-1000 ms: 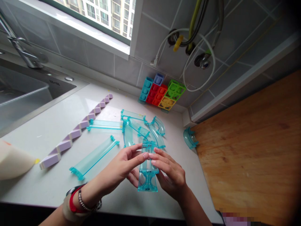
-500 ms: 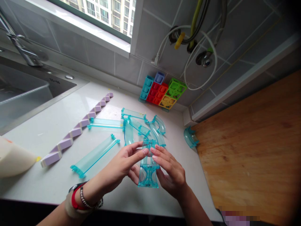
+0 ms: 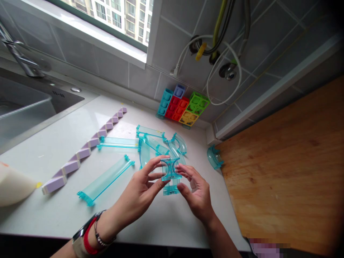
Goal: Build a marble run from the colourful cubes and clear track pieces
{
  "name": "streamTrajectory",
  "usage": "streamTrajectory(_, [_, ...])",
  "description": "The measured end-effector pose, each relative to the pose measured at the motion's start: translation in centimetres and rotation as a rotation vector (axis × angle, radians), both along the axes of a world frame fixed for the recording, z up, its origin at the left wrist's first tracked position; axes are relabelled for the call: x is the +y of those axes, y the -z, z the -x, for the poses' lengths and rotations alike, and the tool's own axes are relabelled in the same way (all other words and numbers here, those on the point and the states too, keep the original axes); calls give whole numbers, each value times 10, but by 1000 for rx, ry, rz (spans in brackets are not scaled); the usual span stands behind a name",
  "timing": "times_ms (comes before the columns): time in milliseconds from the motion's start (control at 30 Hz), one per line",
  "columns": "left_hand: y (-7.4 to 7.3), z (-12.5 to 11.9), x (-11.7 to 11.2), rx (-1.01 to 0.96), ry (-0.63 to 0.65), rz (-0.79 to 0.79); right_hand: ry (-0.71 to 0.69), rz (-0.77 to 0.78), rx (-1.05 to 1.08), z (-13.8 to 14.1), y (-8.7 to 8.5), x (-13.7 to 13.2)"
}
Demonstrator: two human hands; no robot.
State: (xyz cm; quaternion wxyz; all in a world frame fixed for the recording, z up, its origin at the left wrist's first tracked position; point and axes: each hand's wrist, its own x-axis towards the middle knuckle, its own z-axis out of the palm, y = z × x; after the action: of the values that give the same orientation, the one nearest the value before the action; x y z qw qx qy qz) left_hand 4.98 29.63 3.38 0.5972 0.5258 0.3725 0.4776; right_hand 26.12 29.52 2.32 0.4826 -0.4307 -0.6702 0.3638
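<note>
Over the front of the counter, my left hand point(image 3: 150, 182) grips a translucent teal plastic block point(image 3: 171, 168) with curved cut-outs, its thumb and fingers on the block's left side. My right hand point(image 3: 197, 193) is closed about the right side, thumb and fingertips at the edge. The block's far side is partly hidden. Just behind it lie curved teal track pieces point(image 3: 145, 150) and a small teal ring-like piece point(image 3: 180, 143). A long straight teal track piece point(image 3: 106, 181) rests left of my left hand, and another straight piece point(image 3: 118, 142) lies farther back.
A zigzag row of lilac blocks point(image 3: 83, 153) crosses the counter point(image 3: 129, 229) on the left. Colourful cube blocks point(image 3: 178, 107) lean by the wall. A sink point(image 3: 24, 96) is at left, a wooden board point(image 3: 282, 161) at right, with a teal curved piece point(image 3: 215, 157) beside it.
The block has been turned and raised between my hands, so its curved end now faces up. My right hand's fingers have spread away from its top.
</note>
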Motion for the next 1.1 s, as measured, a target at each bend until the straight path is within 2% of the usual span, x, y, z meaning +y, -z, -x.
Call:
streamTrajectory(233, [-1,1,-1,-36,67,-67,6,-51,8,0,1,-1])
streamTrajectory(867, [-1,2,-2,-2,58,-33,-37,-10,95,-1,1,-1])
streamTrajectory(1100, [0,3,-3,-10,63,-65,-32,-26,99,-1,-2,-1])
